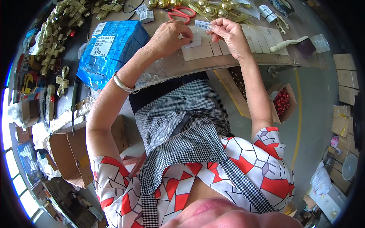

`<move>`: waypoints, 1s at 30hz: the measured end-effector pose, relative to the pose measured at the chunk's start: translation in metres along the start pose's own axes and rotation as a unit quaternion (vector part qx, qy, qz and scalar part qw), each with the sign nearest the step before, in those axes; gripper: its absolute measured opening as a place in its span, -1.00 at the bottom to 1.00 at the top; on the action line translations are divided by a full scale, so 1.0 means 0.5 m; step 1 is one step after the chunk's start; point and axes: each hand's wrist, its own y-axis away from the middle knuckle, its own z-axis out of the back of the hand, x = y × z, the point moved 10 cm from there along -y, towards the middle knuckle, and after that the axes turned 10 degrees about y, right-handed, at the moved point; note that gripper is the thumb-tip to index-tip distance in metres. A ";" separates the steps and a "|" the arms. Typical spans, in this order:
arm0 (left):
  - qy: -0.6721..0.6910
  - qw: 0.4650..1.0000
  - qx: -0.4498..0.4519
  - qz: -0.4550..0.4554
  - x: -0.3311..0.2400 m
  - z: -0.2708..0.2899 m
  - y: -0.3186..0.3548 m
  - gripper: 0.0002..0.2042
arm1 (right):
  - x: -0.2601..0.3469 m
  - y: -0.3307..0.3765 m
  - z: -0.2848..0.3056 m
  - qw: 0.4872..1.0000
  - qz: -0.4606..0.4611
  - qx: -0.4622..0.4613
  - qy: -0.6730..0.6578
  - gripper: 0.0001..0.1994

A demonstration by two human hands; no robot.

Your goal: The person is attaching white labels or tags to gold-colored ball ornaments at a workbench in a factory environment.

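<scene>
Two hands: both are raised over the near edge of the workbench [266, 60], close together.
Right hand [228, 36]: a small white barcode sticker [202, 25] is pinched between thumb and fingertips; the other fingers are curled loosely.
Left hand [169, 38]: fingers are bent down and pressed on a white backing sheet [194, 41] lying on the bench; whether the sheet is gripped or only held flat cannot be told.
Sticker position: held up just above the backing sheet, between the two hands, touching the right fingertips only as far as can be seen.
Wrist: a silver bangle [122, 84] is worn on the left forearm.
Left of hands: a blue plastic-wrapped pack [114, 49] with a white label is set on the bench, near the left hand.
Behind hands: red-handled scissors [181, 13] and gold baubles [213, 9] are laid at the far side of the bench.
Far left: gold ribbon bows [61, 30] are piled up.
Right on bench: a cream-handled tool [287, 43] is laid well apart from the hands.
Below bench: an open cardboard box of red beads [282, 102] is seen on the floor.
Clothing: a checked apron [182, 129] is worn over a red and white patterned top.
</scene>
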 end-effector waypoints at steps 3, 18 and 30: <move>-0.008 1.000 -0.001 0.002 0.002 -0.008 0.001 -0.82 | -0.001 0.003 -0.001 0.999 0.018 -0.020 -0.023 -0.89; 0.300 0.946 -0.050 0.110 0.063 -0.032 0.036 -0.51 | 0.097 0.045 -0.024 0.982 0.104 -0.052 0.148 -0.76; 0.332 0.941 -0.013 0.068 0.059 -0.031 0.084 -0.55 | 0.069 0.049 -0.044 0.990 0.099 -0.024 0.102 -0.82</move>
